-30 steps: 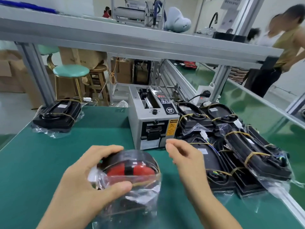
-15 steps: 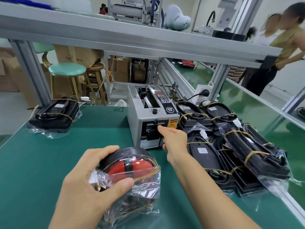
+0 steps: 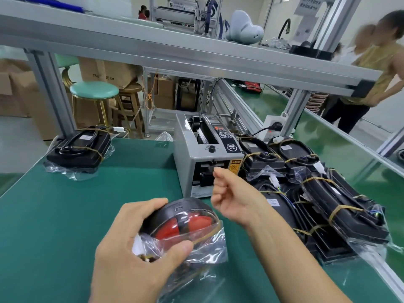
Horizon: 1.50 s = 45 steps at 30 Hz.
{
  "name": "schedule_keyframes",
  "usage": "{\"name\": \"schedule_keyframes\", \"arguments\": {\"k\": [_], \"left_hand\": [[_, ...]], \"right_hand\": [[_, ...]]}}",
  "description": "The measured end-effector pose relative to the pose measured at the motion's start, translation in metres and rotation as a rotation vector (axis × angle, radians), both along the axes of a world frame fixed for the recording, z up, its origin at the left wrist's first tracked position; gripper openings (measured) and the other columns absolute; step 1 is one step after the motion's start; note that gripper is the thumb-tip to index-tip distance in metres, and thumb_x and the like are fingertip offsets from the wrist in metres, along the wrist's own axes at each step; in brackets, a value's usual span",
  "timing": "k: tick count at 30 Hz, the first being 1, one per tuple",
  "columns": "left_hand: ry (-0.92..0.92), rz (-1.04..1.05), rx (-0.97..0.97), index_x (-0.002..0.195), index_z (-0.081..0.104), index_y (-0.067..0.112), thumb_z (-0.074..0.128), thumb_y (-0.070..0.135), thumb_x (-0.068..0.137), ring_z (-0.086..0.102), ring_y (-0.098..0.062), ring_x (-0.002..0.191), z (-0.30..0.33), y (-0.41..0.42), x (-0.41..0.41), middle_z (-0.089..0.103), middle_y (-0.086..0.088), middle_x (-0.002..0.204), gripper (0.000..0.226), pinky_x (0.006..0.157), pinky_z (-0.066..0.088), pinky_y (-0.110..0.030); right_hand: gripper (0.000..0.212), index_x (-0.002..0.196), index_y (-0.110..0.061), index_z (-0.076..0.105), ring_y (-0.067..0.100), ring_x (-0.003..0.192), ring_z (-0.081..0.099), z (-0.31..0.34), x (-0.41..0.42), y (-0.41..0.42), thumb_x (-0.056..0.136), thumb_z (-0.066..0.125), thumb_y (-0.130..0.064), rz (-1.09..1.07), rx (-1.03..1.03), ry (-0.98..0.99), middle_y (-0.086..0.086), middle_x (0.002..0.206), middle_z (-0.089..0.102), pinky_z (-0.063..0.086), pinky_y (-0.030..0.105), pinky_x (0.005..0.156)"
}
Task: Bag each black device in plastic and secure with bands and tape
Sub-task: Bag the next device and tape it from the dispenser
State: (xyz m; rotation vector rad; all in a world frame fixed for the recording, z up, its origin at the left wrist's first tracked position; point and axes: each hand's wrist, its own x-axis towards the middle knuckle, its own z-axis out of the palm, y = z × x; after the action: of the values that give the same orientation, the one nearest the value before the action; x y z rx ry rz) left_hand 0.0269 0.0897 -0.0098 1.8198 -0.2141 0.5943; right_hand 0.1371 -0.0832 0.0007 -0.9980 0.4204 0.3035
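Note:
My left hand (image 3: 131, 254) grips a round black device with a red lens (image 3: 185, 221), tilted above the green mat. The device sits in a clear plastic bag (image 3: 203, 250) with a tan rubber band around it. My right hand (image 3: 231, 195) hovers just in front of the outlet of the grey tape dispenser (image 3: 205, 158). Its fingers are curled, with thumb and forefinger pinched together at the outlet. The clear tape itself is hard to make out. A pile of bagged, banded black devices (image 3: 328, 197) lies to the right. One more bagged device (image 3: 80, 149) rests at the far left.
The green mat (image 3: 76, 215) covers the bench. An aluminium frame rail (image 3: 175, 53) crosses overhead, with posts at the back left and right. A power socket (image 3: 275, 125) sits behind the dispenser. Stools and cardboard boxes stand beyond the bench, and people stand at the far right.
My right hand reached forward to the dispenser outlet, then drew back slightly with its fingers curled. My left hand kept hold of the bagged device and tilted it a little.

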Motion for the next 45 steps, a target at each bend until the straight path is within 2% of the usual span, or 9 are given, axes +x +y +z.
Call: {"name": "schedule_keyframes", "arguments": {"k": [5, 9, 13, 20, 25, 31, 38, 40, 45], "left_hand": [[-0.101, 0.199, 0.084, 0.105, 0.065, 0.026, 0.074, 0.043, 0.051, 0.062, -0.012, 0.087, -0.007, -0.034, -0.013, 0.061, 0.011, 0.100, 0.058, 0.081, 0.042, -0.004], [-0.121, 0.249, 0.242, 0.104, 0.069, 0.017, 0.066, 0.046, 0.054, 0.062, -0.023, 0.086, -0.001, -0.034, -0.020, 0.062, 0.006, 0.098, 0.058, 0.074, 0.053, -0.039], [-0.165, 0.250, 0.291, 0.098, 0.070, 0.014, 0.063, 0.039, 0.060, 0.059, -0.022, 0.084, 0.004, -0.032, -0.023, 0.063, 0.004, 0.093, 0.046, 0.071, 0.051, -0.040], [-0.197, 0.152, 0.081, 0.100, 0.056, 0.024, 0.064, 0.028, 0.063, 0.054, -0.005, 0.087, 0.001, -0.043, -0.026, 0.056, 0.008, 0.096, 0.038, 0.076, 0.042, -0.007], [-0.212, 0.173, 0.052, 0.098, 0.051, 0.024, 0.065, 0.026, 0.063, 0.054, -0.008, 0.085, -0.001, -0.049, -0.029, 0.055, 0.006, 0.094, 0.037, 0.072, 0.046, -0.014], [-0.231, 0.163, 0.025, 0.097, 0.049, 0.022, 0.066, 0.022, 0.064, 0.056, -0.019, 0.085, -0.003, -0.051, -0.031, 0.054, 0.005, 0.098, 0.037, 0.069, 0.049, -0.026], [-0.228, 0.196, 0.034, 0.097, 0.049, 0.021, 0.065, 0.025, 0.065, 0.055, -0.018, 0.086, -0.005, -0.052, -0.030, 0.052, 0.006, 0.098, 0.036, 0.073, 0.047, -0.023], [-0.241, 0.193, 0.036, 0.096, 0.049, 0.020, 0.066, 0.024, 0.065, 0.055, -0.018, 0.087, -0.005, -0.052, -0.029, 0.051, 0.007, 0.098, 0.035, 0.072, 0.047, -0.026], [-0.247, 0.191, 0.042, 0.095, 0.049, 0.021, 0.066, 0.021, 0.065, 0.055, -0.019, 0.087, -0.005, -0.053, -0.030, 0.050, 0.009, 0.098, 0.035, 0.070, 0.047, -0.028]], "right_hand": [[0.032, 0.074, -0.020, 0.072, 0.006, 0.078, 0.058, 0.033, -0.060, -0.009, 0.049, 0.077, -0.039, 0.127, -0.252, -0.232, -0.009, 0.078, 0.064, 0.038, 0.025, 0.075], [0.021, 0.079, -0.016, 0.078, 0.006, 0.087, 0.067, 0.043, -0.090, 0.006, 0.059, 0.078, -0.023, 0.166, -0.299, -0.342, -0.008, 0.105, 0.072, 0.052, 0.019, 0.076], [0.029, 0.083, -0.011, 0.078, 0.007, 0.106, 0.064, 0.037, -0.104, 0.010, 0.060, 0.073, -0.030, 0.116, -0.367, -0.352, -0.014, 0.115, 0.068, 0.043, 0.035, 0.102], [0.011, 0.058, -0.012, 0.074, -0.004, 0.112, 0.058, 0.038, -0.121, 0.009, 0.055, 0.074, -0.023, 0.011, -0.364, -0.343, -0.019, 0.099, 0.071, 0.039, 0.025, 0.092], [0.008, 0.053, -0.014, 0.072, -0.011, 0.112, 0.055, 0.038, -0.128, 0.012, 0.056, 0.073, -0.021, 0.009, -0.397, -0.362, -0.019, 0.094, 0.073, 0.036, 0.021, 0.088], [0.009, 0.060, -0.014, 0.076, 0.000, 0.119, 0.055, 0.041, -0.132, 0.017, 0.057, 0.072, -0.021, -0.005, -0.331, -0.347, -0.017, 0.093, 0.074, 0.038, 0.026, 0.094], [0.021, 0.060, -0.010, 0.074, -0.005, 0.118, 0.054, 0.041, -0.134, 0.014, 0.041, 0.084, -0.009, -0.029, -0.333, -0.320, -0.017, 0.100, 0.073, 0.035, 0.028, 0.102], [0.007, 0.060, -0.010, 0.075, -0.003, 0.120, 0.053, 0.041, -0.133, 0.014, 0.053, 0.077, -0.011, -0.017, -0.340, -0.337, -0.017, 0.097, 0.073, 0.035, 0.029, 0.103], [0.010, 0.063, -0.013, 0.077, -0.001, 0.120, 0.054, 0.041, -0.133, 0.016, 0.060, 0.071, -0.020, 0.002, -0.374, -0.363, -0.018, 0.091, 0.074, 0.035, 0.028, 0.100]]}}
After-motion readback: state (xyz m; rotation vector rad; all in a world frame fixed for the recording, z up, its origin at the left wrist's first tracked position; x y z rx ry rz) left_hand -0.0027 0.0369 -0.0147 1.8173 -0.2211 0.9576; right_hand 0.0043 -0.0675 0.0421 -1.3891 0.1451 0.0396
